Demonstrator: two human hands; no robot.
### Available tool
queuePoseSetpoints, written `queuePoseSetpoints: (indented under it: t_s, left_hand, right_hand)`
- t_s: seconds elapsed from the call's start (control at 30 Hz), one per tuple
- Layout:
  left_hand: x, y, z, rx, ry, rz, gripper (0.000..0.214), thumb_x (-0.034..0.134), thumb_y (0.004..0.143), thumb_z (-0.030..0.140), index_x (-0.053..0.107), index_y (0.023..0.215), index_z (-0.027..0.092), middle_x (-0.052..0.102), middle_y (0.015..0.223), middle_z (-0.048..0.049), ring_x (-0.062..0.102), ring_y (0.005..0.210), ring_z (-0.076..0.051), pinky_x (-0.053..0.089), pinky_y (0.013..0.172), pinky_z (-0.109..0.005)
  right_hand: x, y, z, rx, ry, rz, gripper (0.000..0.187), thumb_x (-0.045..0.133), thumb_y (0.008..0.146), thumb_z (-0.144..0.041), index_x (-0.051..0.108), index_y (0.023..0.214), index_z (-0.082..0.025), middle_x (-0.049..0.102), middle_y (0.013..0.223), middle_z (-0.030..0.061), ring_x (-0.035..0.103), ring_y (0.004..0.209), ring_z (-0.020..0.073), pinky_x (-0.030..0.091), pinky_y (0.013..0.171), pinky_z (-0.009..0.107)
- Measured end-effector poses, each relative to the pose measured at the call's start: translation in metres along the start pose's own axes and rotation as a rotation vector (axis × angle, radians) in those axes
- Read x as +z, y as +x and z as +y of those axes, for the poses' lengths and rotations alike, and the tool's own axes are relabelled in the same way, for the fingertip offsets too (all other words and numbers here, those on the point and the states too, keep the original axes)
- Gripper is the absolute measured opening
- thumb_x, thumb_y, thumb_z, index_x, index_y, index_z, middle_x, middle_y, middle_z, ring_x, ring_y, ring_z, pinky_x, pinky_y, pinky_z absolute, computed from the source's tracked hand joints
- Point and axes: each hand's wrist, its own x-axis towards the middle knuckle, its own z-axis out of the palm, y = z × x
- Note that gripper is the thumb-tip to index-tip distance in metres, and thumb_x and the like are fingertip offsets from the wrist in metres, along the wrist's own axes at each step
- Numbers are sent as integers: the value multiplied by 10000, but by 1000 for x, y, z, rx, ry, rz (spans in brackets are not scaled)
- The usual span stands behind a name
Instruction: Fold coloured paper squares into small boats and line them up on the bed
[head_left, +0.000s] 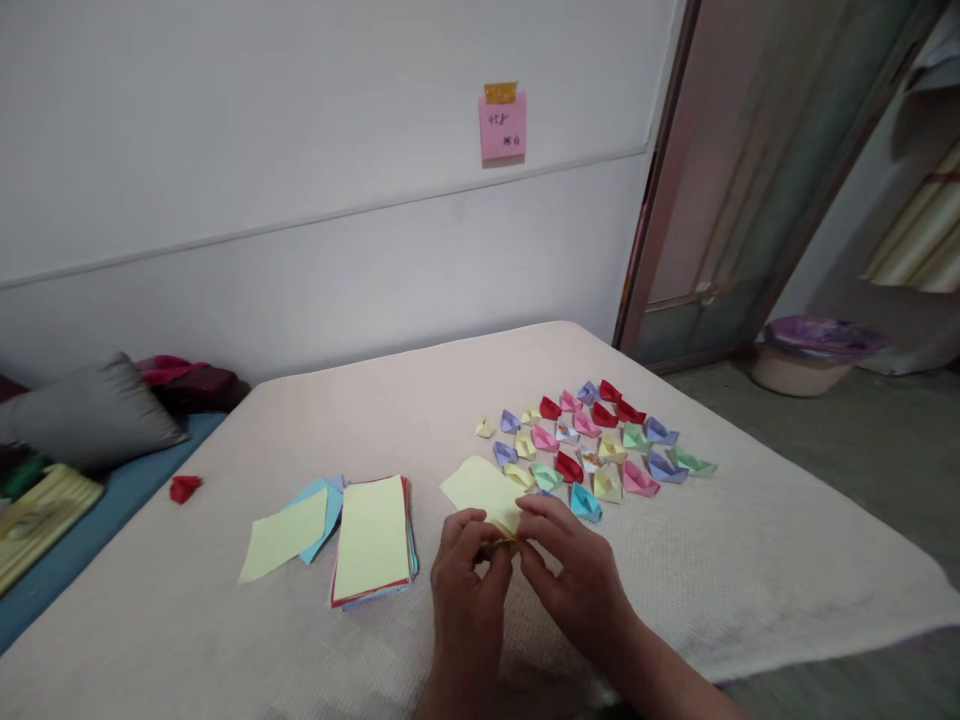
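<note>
My left hand (474, 575) and my right hand (574, 565) meet over the bed's near part, both closed with fingertips pinching a small yellow folded paper (512, 546). Directly behind the fingers is a pale yellow sheet (480, 488); whether it joins the folded piece is hidden by my hands. Beyond and to the right, several small folded paper boats (568, 467) in red, pink, purple, green and yellow sit in loose rows. A blue paper boat (585, 502) stands closest to my right hand.
Left of my hands lies a stack of coloured paper (371, 540), yellow on top. Beside it are a loose yellow sheet (285, 535) and a blue sheet (324, 530). A red folded piece (184, 488) rests farther left on the pale bedcover (300, 670). A wall (375, 280) bounds the back.
</note>
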Motion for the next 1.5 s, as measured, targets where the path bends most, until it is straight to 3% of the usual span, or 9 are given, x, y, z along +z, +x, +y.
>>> queuePoseSetpoints:
  t_s: [0.17, 0.5, 0.73, 1.1, 1.5]
  left_hand:
    - [0, 0, 0, 3, 8, 11, 105, 565, 788, 123, 632, 767, 201, 554, 990, -52, 566, 894, -184, 476, 729, -286]
    - [0, -1, 1, 62, 84, 4, 112, 560, 766, 120, 626, 789, 207, 582, 1020, -75, 555, 1012, -229, 466, 838, -354]
    - [0, -2, 4, -60, 39, -55, 249, 526, 792, 152, 551, 1033, 209, 644, 964, -62, 618, 859, -204, 480, 777, -345]
    - [-1, -3, 6, -78, -7, -147, 228, 525, 805, 180, 531, 1029, 218, 660, 928, -48, 627, 821, -193, 473, 739, -310]
    - [-1, -3, 6, -121, 18, -37, 94, 470, 860, 240, 547, 908, 213, 664, 796, -19, 616, 735, -177, 444, 662, -274]
  right_hand:
    - [6, -2, 4, -10, -37, 60, 179, 481, 803, -87, 583, 851, -226, 627, 1033, 71, 603, 961, 209, 496, 804, 325]
    - [4, -3, 0, -68, -109, 53, 197, 507, 793, -103, 638, 875, -225, 645, 1095, 92, 600, 1016, 235, 502, 851, 382]
    - [2, 0, 1, -110, -157, 32, 158, 527, 794, -112, 641, 838, -212, 656, 1099, 98, 598, 1012, 247, 492, 859, 414]
    - [4, 0, 2, -191, -211, 79, 196, 496, 813, -85, 646, 850, -204, 666, 1061, 96, 599, 970, 244, 482, 838, 417]
    - [8, -1, 1, -233, -219, 70, 192, 495, 825, -78, 618, 914, -196, 650, 1053, 94, 564, 986, 246, 447, 860, 442]
